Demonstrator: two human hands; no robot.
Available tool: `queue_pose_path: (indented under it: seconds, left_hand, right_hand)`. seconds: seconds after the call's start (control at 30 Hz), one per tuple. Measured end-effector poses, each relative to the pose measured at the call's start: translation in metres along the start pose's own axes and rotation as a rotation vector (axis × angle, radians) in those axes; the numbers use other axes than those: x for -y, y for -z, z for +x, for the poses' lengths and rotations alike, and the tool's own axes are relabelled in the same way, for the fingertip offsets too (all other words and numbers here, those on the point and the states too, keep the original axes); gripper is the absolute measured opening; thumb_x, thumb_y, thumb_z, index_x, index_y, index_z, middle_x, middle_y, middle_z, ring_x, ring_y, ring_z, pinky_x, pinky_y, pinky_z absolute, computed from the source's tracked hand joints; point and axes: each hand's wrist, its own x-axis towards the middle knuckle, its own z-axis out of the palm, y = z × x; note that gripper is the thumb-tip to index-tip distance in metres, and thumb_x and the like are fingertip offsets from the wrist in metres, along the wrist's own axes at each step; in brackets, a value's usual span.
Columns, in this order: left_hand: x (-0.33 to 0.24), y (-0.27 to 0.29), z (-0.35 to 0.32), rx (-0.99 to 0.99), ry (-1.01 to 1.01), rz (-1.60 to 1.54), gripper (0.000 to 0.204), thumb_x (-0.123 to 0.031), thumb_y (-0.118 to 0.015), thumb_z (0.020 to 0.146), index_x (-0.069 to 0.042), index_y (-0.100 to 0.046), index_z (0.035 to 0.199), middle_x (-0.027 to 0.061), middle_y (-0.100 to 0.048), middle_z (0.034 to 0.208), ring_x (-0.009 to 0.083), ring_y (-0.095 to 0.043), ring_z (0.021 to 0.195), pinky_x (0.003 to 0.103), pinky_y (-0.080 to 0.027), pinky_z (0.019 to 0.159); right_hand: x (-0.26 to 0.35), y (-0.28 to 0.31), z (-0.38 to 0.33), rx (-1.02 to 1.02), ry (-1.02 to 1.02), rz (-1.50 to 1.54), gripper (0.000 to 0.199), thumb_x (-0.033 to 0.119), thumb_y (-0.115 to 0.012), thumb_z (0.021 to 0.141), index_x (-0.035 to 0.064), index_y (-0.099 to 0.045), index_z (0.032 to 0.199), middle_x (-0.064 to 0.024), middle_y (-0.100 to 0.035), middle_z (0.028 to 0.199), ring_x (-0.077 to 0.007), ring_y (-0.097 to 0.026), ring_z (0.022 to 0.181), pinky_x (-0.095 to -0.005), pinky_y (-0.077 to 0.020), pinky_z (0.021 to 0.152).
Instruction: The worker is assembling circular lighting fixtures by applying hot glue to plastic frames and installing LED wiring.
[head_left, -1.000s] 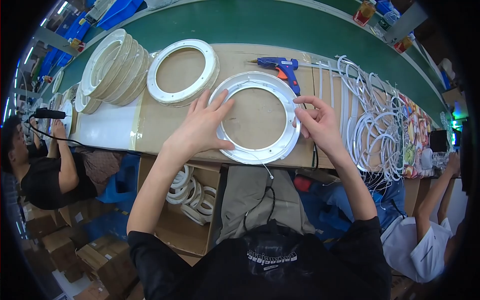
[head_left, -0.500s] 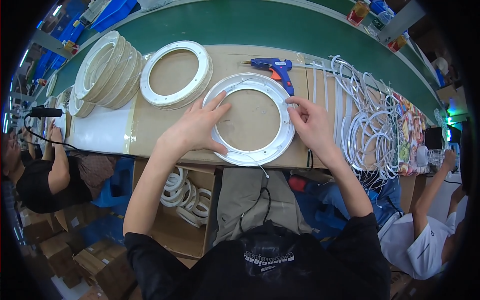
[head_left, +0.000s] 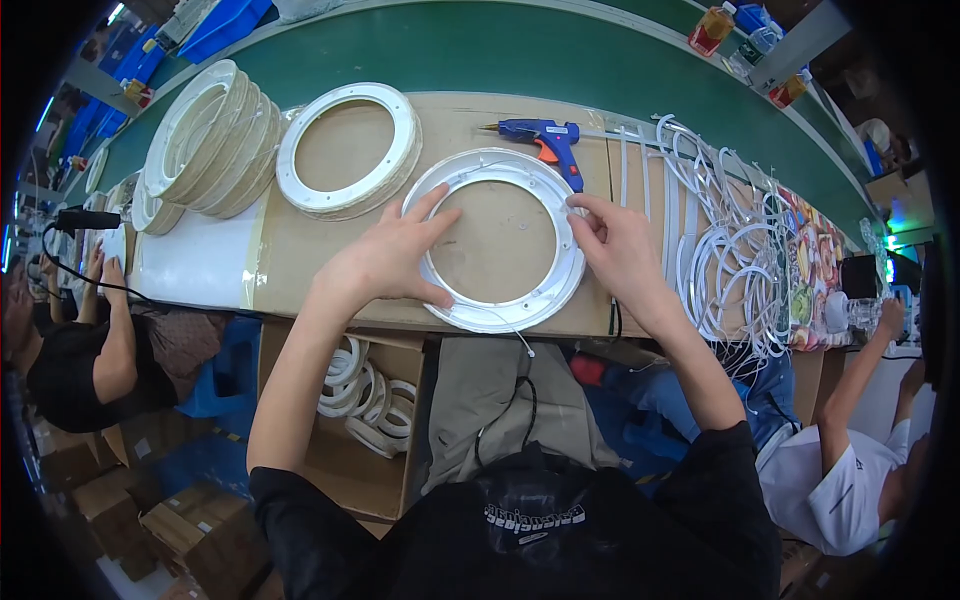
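A wide white ring-shaped frame (head_left: 500,313) lies on the cardboard-covered bench in front of me, with small fittings around its channel. From its near edge a thin white wire (head_left: 520,338) hangs over the bench edge. My left hand (head_left: 375,258) rests with spread fingers over the left side of the ring, thumb at the lower left rim. At the right side, my right hand (head_left: 630,258) has thumb and index finger pinched together by the rim; whatever is between them is hidden. Just beyond the ring lies a blue glue gun (head_left: 535,130) with an orange trigger.
More white rings (head_left: 290,165) are stacked left of centre, beside a taller stack (head_left: 235,150). White strips and coiled wires (head_left: 720,285) cover the right side. Below the bench, a carton (head_left: 325,478) holds small white rings (head_left: 372,400). Co-workers sit on both sides.
The view has shifted very slightly. My hands keep nearly the same places on the ring, the right fingertips still pinched by its rim.
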Motion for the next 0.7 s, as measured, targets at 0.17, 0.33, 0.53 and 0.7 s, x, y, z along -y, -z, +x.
queue_pose_path:
  seconds: [0.17,0.33,0.53,0.7]
  left_hand:
    - [0.0,0.002,0.0,-0.005,0.02,-0.04,0.101,-0.034,-0.086,0.06,-0.009,-0.039,0.145,0.0133,-0.022,0.158,0.0483,-0.029,0.137,0.05,-0.036,0.113]
    - [-0.001,-0.004,-0.001,-0.023,0.03,-0.002,0.1,-0.033,-0.086,0.06,-0.011,-0.039,0.145,0.0137,-0.022,0.158,0.0483,-0.03,0.137,0.05,-0.035,0.113]
    - [-0.001,-0.005,0.001,-0.039,0.024,-0.016,0.099,-0.031,-0.087,0.06,-0.011,-0.039,0.145,0.0141,-0.022,0.157,0.0479,-0.032,0.135,0.05,-0.036,0.112]
    - [-0.002,-0.005,-0.001,-0.058,0.03,-0.052,0.098,-0.03,-0.087,0.058,-0.009,-0.043,0.143,0.0135,-0.025,0.157,0.0462,-0.037,0.132,0.047,-0.038,0.111]
  right_hand:
    - [-0.001,0.001,-0.003,0.043,0.014,-0.045,0.024,0.01,-0.063,0.089,-0.0041,-0.066,0.108,-0.0137,-0.063,0.065,-0.0205,-0.06,0.055,-0.0327,-0.0474,0.056]
    - [0.005,-0.001,-0.003,0.046,0.055,-0.098,0.024,0.01,-0.063,0.088,-0.005,-0.065,0.107,-0.0172,-0.063,0.066,-0.0273,-0.062,0.056,-0.0356,-0.0486,0.058]
    - [0.005,-0.006,-0.004,0.103,0.085,-0.256,0.024,0.01,-0.061,0.088,-0.0042,-0.065,0.108,-0.0228,-0.065,0.072,-0.0383,-0.065,0.066,-0.0424,-0.051,0.065]
    - [0.012,-0.006,-0.002,0.223,0.083,-0.404,0.019,0.011,-0.058,0.09,-0.0011,-0.061,0.104,-0.023,-0.065,0.074,-0.041,-0.065,0.072,-0.0485,-0.0505,0.068]
